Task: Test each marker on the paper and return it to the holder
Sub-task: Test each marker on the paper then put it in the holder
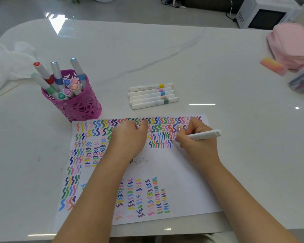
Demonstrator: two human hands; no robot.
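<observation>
View from my head, looking down at the table (218, 71).

Hidden or unclear: my left hand (128, 137) lies on the paper (186, 172) with its fingers (144, 125) curled. They pinch a small piece (137, 127), lilac at its end and mostly covered, which I cannot identify. The hand also hides part of a faint pencil sketch (140, 160). A clear container (302, 81) is cut off at the right edge and its contents are blurred. A pink pouch (291, 46) beside it is blurred too.

Task items: my right hand (195, 144) grips one white marker (204, 135), fingers closed round the barrel. Its tip touches the paper at the end of the fourth row of squiggles.

Counts: five capped markers (153, 95) lie side by side on the table above the paper. The magenta holder (77, 106), at the paper's upper left corner, carries about nine pens (56, 74), four standing tall and five sunk lower; the exact number is hard to tell.
</observation>
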